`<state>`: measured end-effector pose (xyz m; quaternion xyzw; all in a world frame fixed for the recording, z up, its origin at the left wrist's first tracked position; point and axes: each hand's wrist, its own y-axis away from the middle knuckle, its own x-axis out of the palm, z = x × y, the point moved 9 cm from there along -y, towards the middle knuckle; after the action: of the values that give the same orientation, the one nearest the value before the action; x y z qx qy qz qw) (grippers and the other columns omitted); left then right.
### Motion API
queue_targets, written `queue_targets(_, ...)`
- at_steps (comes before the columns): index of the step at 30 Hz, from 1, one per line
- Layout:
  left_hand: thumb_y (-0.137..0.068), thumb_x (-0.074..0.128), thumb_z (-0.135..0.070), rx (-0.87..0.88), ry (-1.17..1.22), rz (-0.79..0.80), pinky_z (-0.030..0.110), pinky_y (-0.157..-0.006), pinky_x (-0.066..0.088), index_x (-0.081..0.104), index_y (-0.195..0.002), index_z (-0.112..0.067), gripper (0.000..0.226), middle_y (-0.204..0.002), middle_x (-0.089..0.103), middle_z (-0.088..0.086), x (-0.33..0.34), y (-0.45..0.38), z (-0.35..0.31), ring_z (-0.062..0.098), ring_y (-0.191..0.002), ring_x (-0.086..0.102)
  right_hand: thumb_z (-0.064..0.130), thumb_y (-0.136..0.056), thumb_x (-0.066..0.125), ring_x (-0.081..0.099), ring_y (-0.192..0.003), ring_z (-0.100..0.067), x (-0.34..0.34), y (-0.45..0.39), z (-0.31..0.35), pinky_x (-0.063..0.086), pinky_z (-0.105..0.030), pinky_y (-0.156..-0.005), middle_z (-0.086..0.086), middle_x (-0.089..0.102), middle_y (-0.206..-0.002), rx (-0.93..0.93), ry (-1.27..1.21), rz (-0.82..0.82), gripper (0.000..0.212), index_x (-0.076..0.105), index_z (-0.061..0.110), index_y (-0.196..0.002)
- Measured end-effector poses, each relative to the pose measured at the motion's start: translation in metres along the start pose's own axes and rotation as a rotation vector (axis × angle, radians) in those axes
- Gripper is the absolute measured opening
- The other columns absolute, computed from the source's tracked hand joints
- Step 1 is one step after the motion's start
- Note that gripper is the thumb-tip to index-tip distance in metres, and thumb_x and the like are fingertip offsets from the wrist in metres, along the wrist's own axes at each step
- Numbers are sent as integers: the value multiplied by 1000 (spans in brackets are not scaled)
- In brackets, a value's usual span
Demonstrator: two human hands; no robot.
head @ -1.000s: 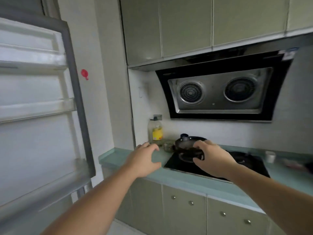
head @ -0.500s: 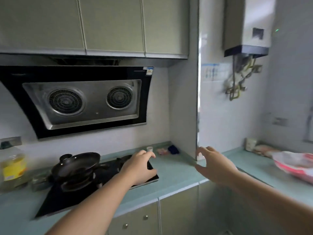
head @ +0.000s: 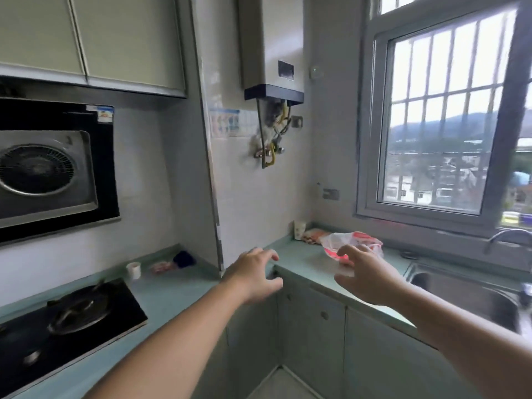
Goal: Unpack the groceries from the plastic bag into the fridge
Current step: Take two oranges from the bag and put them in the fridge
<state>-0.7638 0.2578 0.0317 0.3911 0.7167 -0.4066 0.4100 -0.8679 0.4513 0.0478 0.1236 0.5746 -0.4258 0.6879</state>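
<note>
A white and red plastic bag lies on the green counter under the window, in the corner by the sink. My right hand hovers just in front of the bag, fingers spread and loosely curled, holding nothing. My left hand floats over the counter's inner corner, to the left of the bag, also empty with loose fingers. The fridge is out of view.
A steel sink with a tap sits right of the bag. A cup and a packet stand behind it. At left are a black hob with a pan, a small white cup and a range hood.
The view has swung right, away from the open fridge door and hob to the window corner. Both hands moved along and are now close to the plastic bag.
</note>
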Motion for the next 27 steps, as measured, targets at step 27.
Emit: queue_targets(27, -80, 64, -45, 119, 240, 157, 33, -90, 47, 53, -121, -34, 44, -119, 52, -7, 169, -213, -60, 12, -102, 52, 35, -87, 62, 46, -98, -11, 71, -122, -171, 39, -23, -88, 2, 52, -123, 228, -104, 101, 43, 50, 23, -127)
